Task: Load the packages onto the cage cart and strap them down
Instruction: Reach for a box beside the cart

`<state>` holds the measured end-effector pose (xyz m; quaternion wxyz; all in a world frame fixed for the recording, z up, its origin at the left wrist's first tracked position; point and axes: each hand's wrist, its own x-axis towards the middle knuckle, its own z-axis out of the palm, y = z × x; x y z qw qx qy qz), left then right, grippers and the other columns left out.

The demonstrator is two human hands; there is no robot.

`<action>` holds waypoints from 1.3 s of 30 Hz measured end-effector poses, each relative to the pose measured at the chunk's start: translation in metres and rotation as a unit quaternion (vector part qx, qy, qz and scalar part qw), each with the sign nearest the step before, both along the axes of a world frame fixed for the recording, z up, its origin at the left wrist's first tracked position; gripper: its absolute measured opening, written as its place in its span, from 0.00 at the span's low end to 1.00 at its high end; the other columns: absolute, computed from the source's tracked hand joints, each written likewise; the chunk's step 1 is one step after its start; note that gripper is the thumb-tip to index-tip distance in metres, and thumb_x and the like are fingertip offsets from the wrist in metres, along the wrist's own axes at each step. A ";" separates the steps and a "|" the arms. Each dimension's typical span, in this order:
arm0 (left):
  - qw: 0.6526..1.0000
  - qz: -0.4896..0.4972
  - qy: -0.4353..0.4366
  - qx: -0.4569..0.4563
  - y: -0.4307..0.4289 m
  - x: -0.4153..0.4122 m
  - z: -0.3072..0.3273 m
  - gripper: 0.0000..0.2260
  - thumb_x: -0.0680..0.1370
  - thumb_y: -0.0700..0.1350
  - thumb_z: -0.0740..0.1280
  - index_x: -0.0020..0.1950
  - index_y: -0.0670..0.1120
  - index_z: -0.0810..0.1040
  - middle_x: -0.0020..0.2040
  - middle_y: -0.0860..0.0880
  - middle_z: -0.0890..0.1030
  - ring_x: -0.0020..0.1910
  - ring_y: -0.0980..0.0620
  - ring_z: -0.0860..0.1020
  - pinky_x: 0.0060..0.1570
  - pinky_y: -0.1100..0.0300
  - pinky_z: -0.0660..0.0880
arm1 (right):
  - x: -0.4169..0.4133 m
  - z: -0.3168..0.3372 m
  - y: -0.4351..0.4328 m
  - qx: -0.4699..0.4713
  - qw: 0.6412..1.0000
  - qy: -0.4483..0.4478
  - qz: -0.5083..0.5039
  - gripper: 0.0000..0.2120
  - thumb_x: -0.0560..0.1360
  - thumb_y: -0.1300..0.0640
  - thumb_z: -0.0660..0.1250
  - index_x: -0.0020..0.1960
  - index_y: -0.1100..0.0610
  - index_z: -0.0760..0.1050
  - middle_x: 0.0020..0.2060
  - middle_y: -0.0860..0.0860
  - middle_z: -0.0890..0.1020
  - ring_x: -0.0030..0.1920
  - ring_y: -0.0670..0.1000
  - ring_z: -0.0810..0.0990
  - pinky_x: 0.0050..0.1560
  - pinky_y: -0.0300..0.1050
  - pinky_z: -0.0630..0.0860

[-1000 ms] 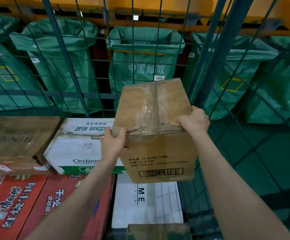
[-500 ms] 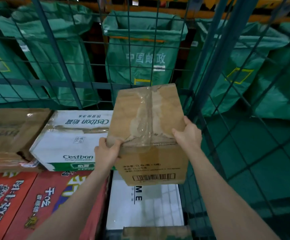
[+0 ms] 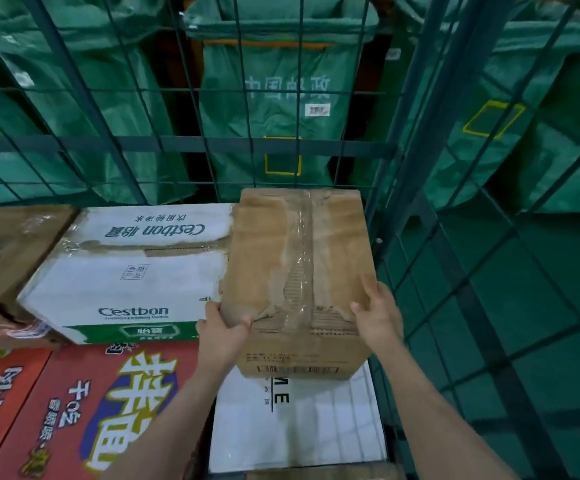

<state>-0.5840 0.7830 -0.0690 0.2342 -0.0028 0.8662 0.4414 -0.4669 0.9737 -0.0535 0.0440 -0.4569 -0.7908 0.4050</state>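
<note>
1. Loading looks well advanced but unfinished. The person's left hand (image 3: 222, 332) and right hand (image 3: 378, 317) hold a brown cardboard box sealed with clear tape (image 3: 299, 271) at the cart's far right corner.
2. The left thumb lies on the box's near-left top corner and the fingers wrap round its left side, clamped on the cardboard. The right thumb rests on the top near the right edge while the fingers curl down that side, so this hand grips too.
3. The box is above a flat white package with black lettering (image 3: 299, 431) and just beside a white carton printed with green Cestbon lettering (image 3: 136, 271). Whether its base rests on the white package or hangs just over it, I cannot tell.
4. Other packages seem stowed, judging by how they lie. These are the white carton, a worn brown cardboard box at the far left (image 3: 4, 251), a red carton with large yellow-and-white characters (image 3: 108, 393) in the near row, and the flat white package.
5. The green wire-mesh cage wall (image 3: 108, 144) stands close behind and to the right of the held box. Green fabric mail sacks (image 3: 271, 98) hang beyond the mesh, outside the cart.
6. By my judgement, what remains is to settle this box into the corner, release it, add any further packages, and then strap the load. No strap shows anywhere in view, so strapping appears not yet begun.
</note>
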 end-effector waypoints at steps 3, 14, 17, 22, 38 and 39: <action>1.000 0.005 0.004 -0.017 0.005 -0.003 -0.006 0.17 0.76 0.44 0.66 0.61 0.44 0.64 0.61 0.39 0.68 0.51 0.41 0.72 0.55 0.50 0.73 | -0.001 -0.004 0.003 0.015 1.000 0.007 0.022 0.25 0.81 0.61 0.59 0.76 0.52 0.58 0.76 0.51 0.57 0.73 0.53 0.61 0.70 0.41 0.59; 0.993 -0.070 -0.025 -0.095 -0.010 0.009 0.026 0.34 0.79 0.53 0.62 0.77 0.42 0.49 0.69 0.33 0.63 0.64 0.34 0.69 0.62 0.48 0.70 | 0.010 0.027 -0.028 0.107 0.973 -0.175 0.105 0.25 0.83 0.56 0.52 0.77 0.48 0.50 0.77 0.54 0.49 0.77 0.56 0.46 0.73 0.59 0.47; 0.994 -0.071 -0.037 -0.078 -0.019 0.018 0.047 0.33 0.79 0.53 0.62 0.77 0.43 0.50 0.69 0.34 0.64 0.64 0.37 0.70 0.61 0.51 0.69 | 0.017 0.036 -0.044 0.123 0.969 -0.163 0.136 0.24 0.82 0.56 0.53 0.77 0.47 0.52 0.76 0.56 0.54 0.76 0.57 0.52 0.73 0.58 0.50; 0.994 -0.098 0.007 -0.043 -0.042 0.034 0.106 0.19 0.80 0.47 0.62 0.69 0.42 0.66 0.59 0.41 0.76 0.51 0.44 0.75 0.42 0.58 0.69 | 0.023 0.080 -0.088 0.059 0.979 -0.128 0.148 0.23 0.82 0.53 0.53 0.76 0.45 0.54 0.74 0.54 0.61 0.73 0.57 0.61 0.71 0.59 0.59; 0.987 -0.106 -0.023 0.121 -0.204 0.115 0.254 0.11 0.77 0.37 0.63 0.38 0.50 0.77 0.35 0.51 0.76 0.40 0.50 0.75 0.34 0.63 0.68 | 0.092 0.227 -0.252 -0.029 0.995 0.029 0.093 0.21 0.80 0.66 0.56 0.71 0.55 0.67 0.68 0.55 0.71 0.65 0.55 0.71 0.52 0.32 0.66; 0.985 -0.112 -0.027 0.126 -0.219 0.122 0.259 0.09 0.77 0.37 0.63 0.41 0.49 0.77 0.37 0.51 0.77 0.42 0.50 0.75 0.36 0.62 0.69 | 0.098 0.234 -0.267 -0.035 0.995 0.038 0.090 0.21 0.80 0.67 0.55 0.71 0.56 0.68 0.66 0.56 0.73 0.63 0.56 0.73 0.50 0.34 0.68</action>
